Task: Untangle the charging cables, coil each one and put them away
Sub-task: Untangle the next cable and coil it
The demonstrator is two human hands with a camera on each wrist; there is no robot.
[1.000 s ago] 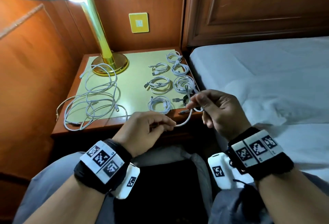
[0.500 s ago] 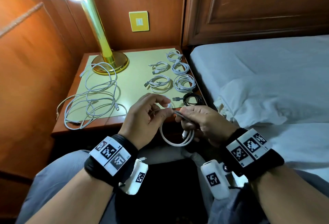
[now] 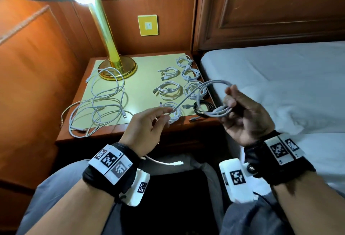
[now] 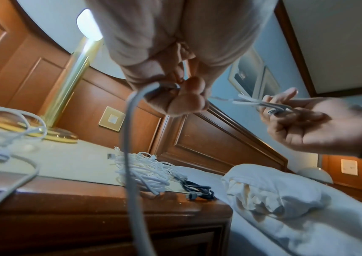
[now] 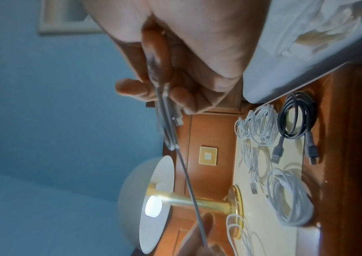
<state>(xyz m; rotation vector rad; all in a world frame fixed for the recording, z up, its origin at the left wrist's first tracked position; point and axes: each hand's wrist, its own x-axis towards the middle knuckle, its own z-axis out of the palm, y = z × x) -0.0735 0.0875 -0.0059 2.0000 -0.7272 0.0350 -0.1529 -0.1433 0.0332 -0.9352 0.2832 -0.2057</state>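
Head view: my right hand (image 3: 242, 117) grips the half-coiled white cable (image 3: 214, 92) above the surface (image 3: 141, 77) edge; my left hand (image 3: 147, 130) pinches its straight run. Only the left wrist view shows the tail (image 4: 132, 155) hanging below the fingers.

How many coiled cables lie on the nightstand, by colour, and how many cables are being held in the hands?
White coils on the nightstand: 6
Black coil on the nightstand: 1
White cable held by the left hand and right hand: 1
Total: 8, leaving out the loose tangle, whose cables cannot be counted.
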